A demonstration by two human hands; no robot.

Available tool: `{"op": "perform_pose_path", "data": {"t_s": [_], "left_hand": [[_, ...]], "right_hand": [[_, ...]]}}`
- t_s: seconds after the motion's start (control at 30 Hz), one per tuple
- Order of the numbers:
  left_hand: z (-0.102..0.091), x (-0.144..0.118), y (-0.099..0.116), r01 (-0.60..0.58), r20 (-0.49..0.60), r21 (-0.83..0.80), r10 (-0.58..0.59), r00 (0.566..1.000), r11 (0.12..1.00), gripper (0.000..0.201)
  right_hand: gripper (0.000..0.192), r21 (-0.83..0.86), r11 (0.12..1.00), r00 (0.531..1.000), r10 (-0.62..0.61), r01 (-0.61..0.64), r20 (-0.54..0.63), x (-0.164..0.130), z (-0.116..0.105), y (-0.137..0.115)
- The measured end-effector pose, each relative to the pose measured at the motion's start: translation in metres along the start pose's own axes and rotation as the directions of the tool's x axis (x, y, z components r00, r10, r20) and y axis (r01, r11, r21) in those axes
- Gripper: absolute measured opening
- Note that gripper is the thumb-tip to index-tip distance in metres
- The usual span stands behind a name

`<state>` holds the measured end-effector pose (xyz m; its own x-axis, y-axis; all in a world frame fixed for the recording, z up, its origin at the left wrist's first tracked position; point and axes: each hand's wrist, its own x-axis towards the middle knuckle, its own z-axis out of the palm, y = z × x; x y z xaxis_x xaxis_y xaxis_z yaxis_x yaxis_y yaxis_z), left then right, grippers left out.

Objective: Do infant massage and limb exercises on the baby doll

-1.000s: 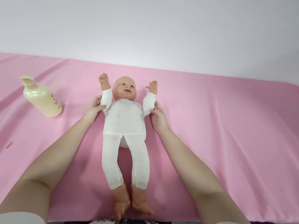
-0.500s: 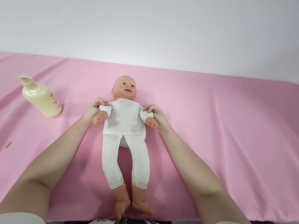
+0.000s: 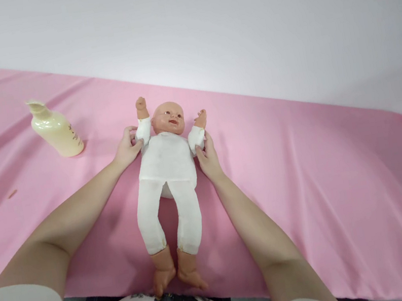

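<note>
A baby doll [image 3: 166,161] with a cloth body in white lies on its back, head away from me and feet at the near edge. Both its arms point up beside its head. My left hand [image 3: 128,144] is closed around the white upper part of the doll's arm on the left. On the other side, my right hand [image 3: 207,155] grips the doll's other arm, fingers behind it and thumb in front. The doll's bare hands stick out above my grips.
A pale yellow pump bottle [image 3: 57,133] stands on the pink cloth [image 3: 327,191] to the left. Nearer me lies a small brownish stick-like piece [image 3: 12,194]. A white wall [image 3: 203,26] rises behind the cloth's far edge.
Both doll arms have swung from pointing down at its sides to pointing up by its head. My hands have turned with them; the doll's body and legs stay put.
</note>
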<state>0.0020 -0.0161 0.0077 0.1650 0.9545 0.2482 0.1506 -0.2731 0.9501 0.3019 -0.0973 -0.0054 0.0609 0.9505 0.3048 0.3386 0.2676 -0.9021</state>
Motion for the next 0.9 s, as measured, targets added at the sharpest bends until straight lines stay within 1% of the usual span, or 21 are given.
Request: {"op": "perform_pose_path", "data": {"t_s": [0.07,0.13,0.23,0.33,0.43,0.5,0.57,0.67,0.7,0.83,0.9], "left_hand": [[0.0006,-0.0025,0.0036,0.027,-0.018,0.028,-0.027,0.999,0.999,0.05],[0.0008,-0.0039,0.0068,0.039,-0.025,0.055,-0.037,0.999,0.998,0.047],[-0.0002,-0.0038,0.0086,0.01,-0.02,0.096,-0.008,1.0,0.995,0.042],[-0.0025,-0.0016,0.006,-0.032,-0.033,0.154,0.038,0.999,0.987,0.034],[-0.0049,0.0008,0.0021,-0.052,-0.033,0.228,0.061,0.998,0.972,0.025],[-0.006,0.0016,0.0007,-0.059,-0.026,0.272,0.068,0.997,0.961,0.023],[-0.0064,0.0017,0.0009,-0.063,-0.027,0.285,0.073,0.997,0.957,0.023],[-0.0065,0.0012,0.0037,-0.064,-0.033,0.276,0.076,0.997,0.959,0.024],[-0.0066,0.0009,0.005,-0.069,-0.028,0.296,0.08,0.996,0.953,0.025],[-0.0073,-0.0005,0.0096,-0.11,0.034,0.493,0.108,0.994,0.863,0.034],[-0.0075,-0.0011,0.0096,-0.108,0.051,0.54,0.096,0.994,0.835,0.038]], "right_hand": [[0.071,0.002,1.0,0.997,-0.005,0.005,-0.075,-0.0033,0.0023,-0.0013],[0.068,-0.012,1.0,0.994,0.005,-0.006,-0.108,-0.0051,0.0038,-0.0018],[0.063,-0.045,0.998,0.992,0.043,-0.048,-0.116,-0.0046,0.0038,-0.0016],[0.059,-0.07,0.995,0.991,0.064,-0.073,-0.119,-0.0022,0.0027,-0.0022],[0.057,-0.1,0.988,0.989,0.104,-0.115,-0.105,-0.0003,0.002,-0.0039],[0.058,-0.131,0.982,0.988,0.125,-0.136,-0.091,0.0004,0.002,-0.0043],[0.058,-0.136,0.982,0.989,0.122,-0.132,-0.083,0.0005,0.0021,-0.0036],[0.058,-0.102,0.988,0.99,0.103,-0.112,-0.091,0.0002,0.0025,-0.0021],[0.058,-0.097,0.989,0.99,0.103,-0.113,-0.095,0.0001,0.0027,-0.0021],[0.06,-0.123,0.981,0.986,0.14,-0.151,-0.096,-0.0002,0.0029,-0.0042],[0.061,-0.114,0.982,0.986,0.142,-0.151,-0.084,-0.0001,0.0025,-0.004]]}}
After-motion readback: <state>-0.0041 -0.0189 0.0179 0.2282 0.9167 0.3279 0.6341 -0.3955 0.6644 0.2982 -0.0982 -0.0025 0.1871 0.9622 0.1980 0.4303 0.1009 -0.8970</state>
